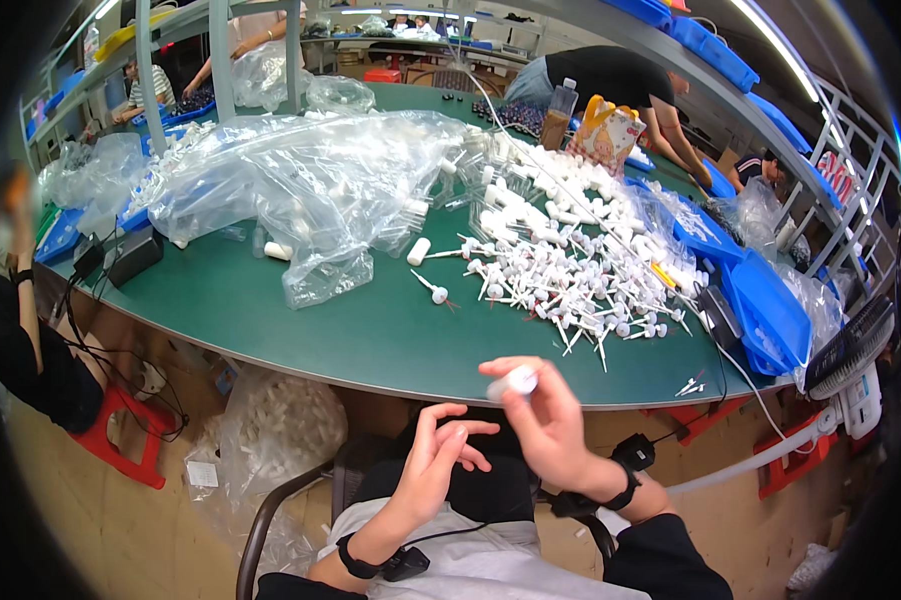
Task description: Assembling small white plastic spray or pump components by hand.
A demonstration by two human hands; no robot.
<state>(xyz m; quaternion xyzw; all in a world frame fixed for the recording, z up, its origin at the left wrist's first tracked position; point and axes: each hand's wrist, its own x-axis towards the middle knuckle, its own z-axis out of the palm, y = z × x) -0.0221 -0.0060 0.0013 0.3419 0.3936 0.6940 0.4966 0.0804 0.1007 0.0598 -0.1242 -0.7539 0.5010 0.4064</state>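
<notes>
Near the table's front edge, my right hand pinches a small white cylindrical part between thumb and fingers. To its left, my left hand is raised above my lap with its fingers apart and nothing in them. Beyond my hands lies a heap of white pump-like parts with thin stems on the green table. Behind that heap is a pile of white cylindrical caps. One loose stemmed part and one loose white cap lie left of the heap.
A large clear plastic bag covers the table's left middle. Blue trays stand at the right, beside a white fan. A bottle and a patterned bag stand farther back. Other people work around the table. A filled plastic bag sits below.
</notes>
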